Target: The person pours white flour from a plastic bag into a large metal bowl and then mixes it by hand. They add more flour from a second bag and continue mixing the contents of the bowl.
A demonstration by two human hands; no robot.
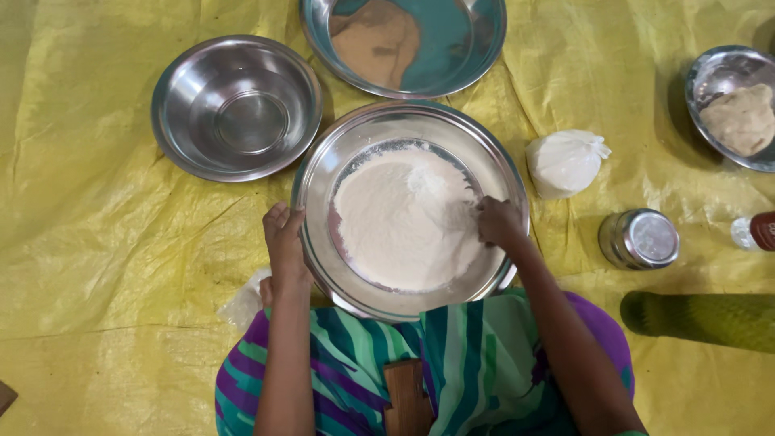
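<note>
A wide steel plate [323, 173] lies in front of me on a yellow sheet, with a round bed of white flour [400, 222] in its middle. My left hand [284, 238] rests on the plate's left rim, fingers together against the edge. My right hand [499, 222] is inside the plate at the right side, fingers bunched and dipped into the flour's edge. Whether it pinches flour is hidden.
An empty steel bowl [236, 106] sits at the upper left, another steel plate [404, 44] above. A tied white bag [565, 161], a small steel container [639, 239], a bowl with dough [736, 105] and a bottle [755, 232] lie to the right.
</note>
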